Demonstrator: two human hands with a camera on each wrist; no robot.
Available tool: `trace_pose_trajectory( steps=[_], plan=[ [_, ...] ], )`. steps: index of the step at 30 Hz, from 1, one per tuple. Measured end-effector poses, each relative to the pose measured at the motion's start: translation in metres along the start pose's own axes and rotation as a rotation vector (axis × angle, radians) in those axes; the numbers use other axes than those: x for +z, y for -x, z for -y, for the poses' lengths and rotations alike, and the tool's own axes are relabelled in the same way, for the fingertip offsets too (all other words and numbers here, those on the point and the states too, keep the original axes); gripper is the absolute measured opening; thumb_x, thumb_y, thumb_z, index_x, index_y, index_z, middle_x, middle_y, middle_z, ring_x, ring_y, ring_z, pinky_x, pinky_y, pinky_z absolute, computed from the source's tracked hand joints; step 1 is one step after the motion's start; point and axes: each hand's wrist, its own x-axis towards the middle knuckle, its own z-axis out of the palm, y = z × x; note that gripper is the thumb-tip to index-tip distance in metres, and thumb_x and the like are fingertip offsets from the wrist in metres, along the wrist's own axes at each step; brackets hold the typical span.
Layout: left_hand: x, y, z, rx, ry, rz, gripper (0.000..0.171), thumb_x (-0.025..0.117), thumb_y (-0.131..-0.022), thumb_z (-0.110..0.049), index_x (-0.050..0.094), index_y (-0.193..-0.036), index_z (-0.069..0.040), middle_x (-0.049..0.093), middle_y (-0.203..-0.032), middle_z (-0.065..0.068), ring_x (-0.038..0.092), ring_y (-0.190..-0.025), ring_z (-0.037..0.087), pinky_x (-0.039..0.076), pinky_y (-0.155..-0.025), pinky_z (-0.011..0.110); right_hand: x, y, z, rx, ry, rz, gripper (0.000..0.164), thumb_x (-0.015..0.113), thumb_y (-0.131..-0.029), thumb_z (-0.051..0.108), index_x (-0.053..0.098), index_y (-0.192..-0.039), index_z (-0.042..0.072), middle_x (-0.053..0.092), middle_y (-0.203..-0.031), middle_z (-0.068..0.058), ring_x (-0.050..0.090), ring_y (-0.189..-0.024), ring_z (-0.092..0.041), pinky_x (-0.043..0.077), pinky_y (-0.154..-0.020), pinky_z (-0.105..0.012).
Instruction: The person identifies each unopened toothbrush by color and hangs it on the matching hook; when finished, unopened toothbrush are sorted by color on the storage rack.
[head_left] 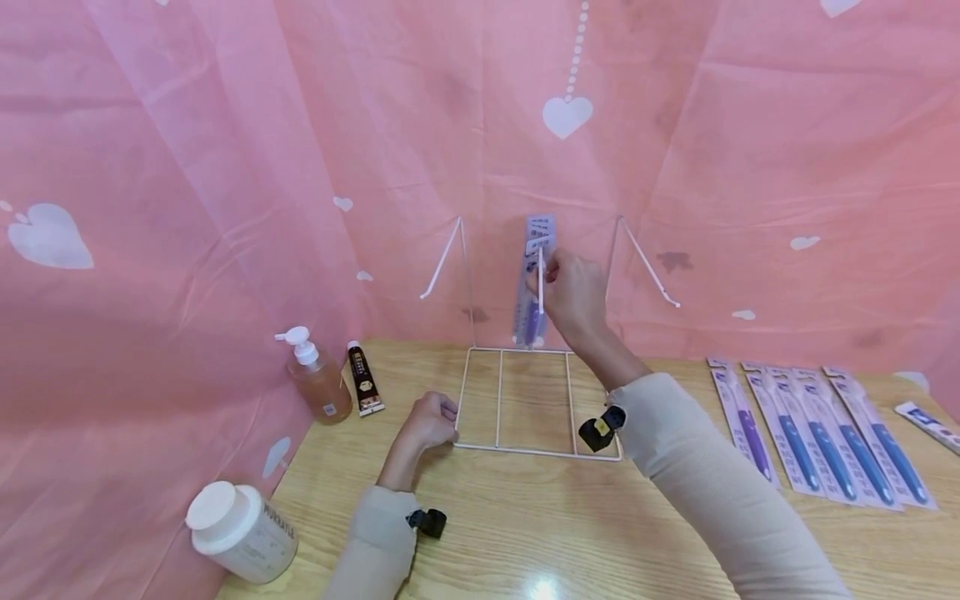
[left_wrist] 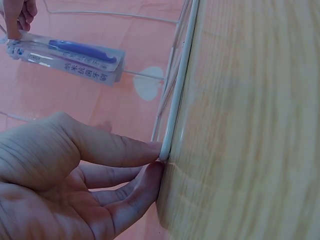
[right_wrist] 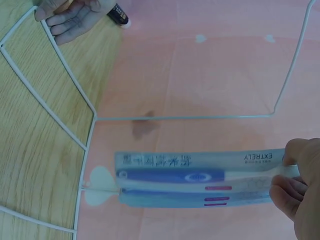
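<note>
A white wire rack (head_left: 536, 452) stands on the table with three prongs pointing forward. My left hand (head_left: 429, 421) holds its base at the front left corner; in the left wrist view, thumb and fingers pinch the white bar (left_wrist: 176, 110). By the middle prong (head_left: 541, 287), my right hand (head_left: 577, 296) grips the upper end of a packaged toothbrush (right_wrist: 170, 176) with a purple-blue handle. This pack hangs upright along the rack's back. Another pack (right_wrist: 160, 200) shows just behind it. Whether the prong passes through the held pack's hole is hidden by the fingers.
Several packaged toothbrushes (head_left: 813, 433) lie in a row on the right, beside a toothpaste tube (head_left: 930, 425). At the left are a pump bottle (head_left: 318, 383), a dark tube (head_left: 364, 379) and a white jar (head_left: 243, 533). A pink curtain (head_left: 420, 100) hangs behind.
</note>
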Motion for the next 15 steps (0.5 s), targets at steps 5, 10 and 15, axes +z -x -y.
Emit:
trace_pose_trajectory(
  steps=[5,10,15],
  plan=[
    [0.000,0.000,0.000,-0.010,-0.005,-0.007,0.038,0.074,-0.063,0.012,0.065,-0.100,0.005,0.062,-0.089,0.009,0.059,-0.083,0.024,0.053,-0.077,0.037,-0.002,0.002,-0.001,0.015,-0.004,0.031,0.021,0.073,-0.083,0.016,0.066,-0.083,-0.003,0.071,-0.079,-0.018,0.065,-0.072,-0.035,0.051,-0.067,-0.044],
    [-0.002,0.001,0.002,-0.015,0.000,-0.019,0.038,0.073,-0.063,0.012,0.065,-0.099,0.006,0.062,-0.088,0.010,0.060,-0.082,0.024,0.053,-0.077,0.036,-0.009,0.011,-0.013,-0.025,0.007,0.085,0.035,0.076,-0.085,0.029,0.066,-0.090,-0.004,0.070,-0.081,-0.018,0.064,-0.073,-0.034,0.050,-0.066,-0.044],
    [-0.004,0.005,0.006,-0.013,0.002,-0.030,0.038,0.074,-0.062,0.013,0.066,-0.099,0.007,0.063,-0.088,0.010,0.060,-0.082,0.023,0.054,-0.077,0.036,-0.020,0.018,-0.054,-0.121,-0.005,0.117,0.037,0.074,-0.088,0.027,0.064,-0.087,-0.008,0.066,-0.078,-0.022,0.062,-0.068,-0.035,0.052,-0.061,-0.044]
  ],
)
